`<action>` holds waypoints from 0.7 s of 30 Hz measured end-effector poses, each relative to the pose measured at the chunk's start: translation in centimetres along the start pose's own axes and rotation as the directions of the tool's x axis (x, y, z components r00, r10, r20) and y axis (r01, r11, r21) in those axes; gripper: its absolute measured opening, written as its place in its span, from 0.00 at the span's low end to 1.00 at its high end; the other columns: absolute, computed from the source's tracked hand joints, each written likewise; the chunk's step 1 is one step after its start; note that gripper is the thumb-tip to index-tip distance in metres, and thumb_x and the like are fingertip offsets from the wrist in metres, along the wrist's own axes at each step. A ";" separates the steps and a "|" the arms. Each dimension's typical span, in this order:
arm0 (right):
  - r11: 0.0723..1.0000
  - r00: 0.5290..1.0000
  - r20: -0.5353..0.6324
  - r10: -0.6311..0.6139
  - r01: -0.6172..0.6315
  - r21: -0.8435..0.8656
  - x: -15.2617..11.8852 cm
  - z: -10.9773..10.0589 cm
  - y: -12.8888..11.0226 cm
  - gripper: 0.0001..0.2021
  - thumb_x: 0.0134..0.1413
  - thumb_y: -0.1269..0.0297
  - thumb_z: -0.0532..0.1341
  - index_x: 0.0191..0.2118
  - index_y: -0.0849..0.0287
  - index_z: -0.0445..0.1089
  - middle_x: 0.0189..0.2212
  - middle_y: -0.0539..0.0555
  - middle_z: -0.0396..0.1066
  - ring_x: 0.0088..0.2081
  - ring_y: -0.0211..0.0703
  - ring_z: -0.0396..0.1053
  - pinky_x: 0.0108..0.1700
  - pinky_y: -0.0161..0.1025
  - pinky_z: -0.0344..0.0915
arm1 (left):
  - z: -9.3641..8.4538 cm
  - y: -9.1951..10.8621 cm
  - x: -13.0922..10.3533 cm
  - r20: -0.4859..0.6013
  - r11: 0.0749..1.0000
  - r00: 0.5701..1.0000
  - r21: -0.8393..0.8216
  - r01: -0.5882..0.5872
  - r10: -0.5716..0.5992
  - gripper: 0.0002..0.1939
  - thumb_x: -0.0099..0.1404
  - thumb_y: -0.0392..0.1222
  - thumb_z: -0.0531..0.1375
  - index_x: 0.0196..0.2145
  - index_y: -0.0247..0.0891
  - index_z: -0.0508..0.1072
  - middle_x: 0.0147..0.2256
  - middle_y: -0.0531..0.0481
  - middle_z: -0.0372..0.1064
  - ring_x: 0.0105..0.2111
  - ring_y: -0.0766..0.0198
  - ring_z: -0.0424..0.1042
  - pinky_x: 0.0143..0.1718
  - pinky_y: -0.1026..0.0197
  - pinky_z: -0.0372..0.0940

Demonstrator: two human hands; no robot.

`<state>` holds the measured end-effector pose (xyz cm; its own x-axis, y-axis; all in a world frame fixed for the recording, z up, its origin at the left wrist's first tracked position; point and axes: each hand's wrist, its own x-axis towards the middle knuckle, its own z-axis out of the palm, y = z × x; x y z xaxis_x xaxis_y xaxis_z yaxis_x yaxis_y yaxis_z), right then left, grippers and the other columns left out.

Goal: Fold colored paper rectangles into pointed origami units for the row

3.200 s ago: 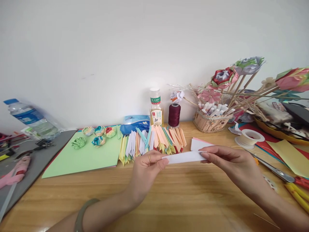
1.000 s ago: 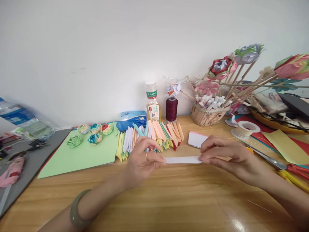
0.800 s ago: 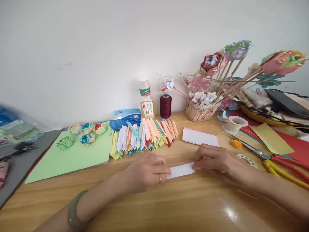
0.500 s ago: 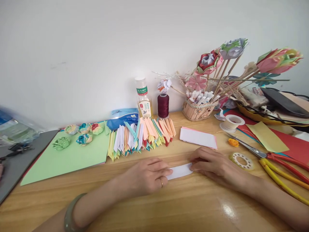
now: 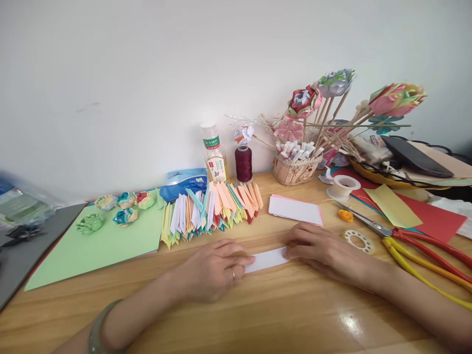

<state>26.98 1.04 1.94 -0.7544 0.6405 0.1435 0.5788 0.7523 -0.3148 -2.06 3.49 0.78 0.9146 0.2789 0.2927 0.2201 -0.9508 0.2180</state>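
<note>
A narrow white paper strip [image 5: 266,259] lies on the wooden table between my hands. My left hand [image 5: 217,268] holds its left end, fingertips pressed on the paper. At the right end, the thumb and bent fingers of my right hand [image 5: 317,248] pinch the strip. Parts of both ends are hidden under the fingers. Just beyond my right hand is a small stack of white and pink paper slips [image 5: 295,210]. Behind the strip, folded coloured paper pieces [image 5: 210,211] stand packed in a row.
Paper rosettes [image 5: 90,223] sit on green sheets [image 5: 110,250] at left. Scissors [image 5: 391,232] with red and yellow handles, a tape roll [image 5: 358,241] and a white spool [image 5: 343,187] lie right. Behind stand a bottle [image 5: 216,157], maroon thread [image 5: 244,164] and a basket [image 5: 295,172] of paper flowers.
The strip's right end, slightly curled before, now lies straighter. Both hands keep their hold on it. The whole scene has shifted a little left in the view.
</note>
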 end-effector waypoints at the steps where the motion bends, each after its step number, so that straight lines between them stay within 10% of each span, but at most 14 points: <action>1: 1.000 1.000 0.014 0.002 -0.002 -0.022 0.0 -0.2 -0.1 0.14 0.63 0.70 0.48 0.44 0.57 0.70 0.43 0.59 0.68 0.45 0.47 0.64 0.43 0.46 0.63 | -0.1 -0.1 -0.3 0.037 1.000 0.999 -0.006 -0.006 0.007 0.13 0.68 0.35 0.50 0.46 0.37 0.70 0.49 0.47 0.70 0.50 0.56 0.65 0.55 0.51 0.56; 9: 0.983 0.993 0.031 0.113 -0.107 -0.146 -2.1 -0.1 -0.9 0.17 0.63 0.61 0.50 0.53 0.54 0.66 0.51 0.60 0.66 0.52 0.51 0.63 0.50 0.52 0.64 | -0.6 -0.2 -1.1 0.197 0.998 0.978 0.017 0.066 -0.068 0.19 0.70 0.47 0.49 0.57 0.46 0.62 0.57 0.58 0.60 0.60 0.49 0.49 0.61 0.39 0.30; 13: 0.945 0.984 -0.119 0.133 -0.162 -0.284 -1.9 1.5 -4.2 0.25 0.63 0.58 0.50 0.61 0.65 0.56 0.58 0.64 0.60 0.59 0.55 0.56 0.56 0.57 0.57 | -0.6 0.0 -1.1 0.237 0.997 0.969 0.065 0.047 -0.061 0.20 0.71 0.46 0.48 0.59 0.47 0.58 0.59 0.58 0.57 0.62 0.48 0.44 0.61 0.37 0.31; 17: 0.961 0.999 0.029 -0.016 0.024 -0.274 0.2 3.5 -7.9 0.36 0.59 0.46 0.50 0.63 0.71 0.48 0.61 0.65 0.52 0.61 0.54 0.52 0.59 0.52 0.55 | -0.5 0.0 -1.3 0.237 0.995 0.970 0.087 0.042 -0.062 0.22 0.70 0.44 0.50 0.60 0.47 0.55 0.58 0.55 0.58 0.62 0.48 0.45 0.60 0.35 0.36; 21: 0.966 0.999 -0.024 0.039 -0.044 -0.254 1.2 4.6 -8.2 0.38 0.58 0.45 0.51 0.63 0.72 0.49 0.61 0.66 0.50 0.61 0.54 0.51 0.59 0.48 0.55 | -0.7 0.0 -1.4 0.230 0.994 0.970 0.094 0.058 -0.079 0.22 0.70 0.44 0.50 0.61 0.46 0.55 0.58 0.54 0.58 0.63 0.50 0.42 0.60 0.36 0.37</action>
<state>19.87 -5.05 0.37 -0.7237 0.6727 0.1536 0.6708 0.7381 -0.0721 -3.53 3.20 1.00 0.9479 0.3143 0.0525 0.3041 -0.9414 0.1460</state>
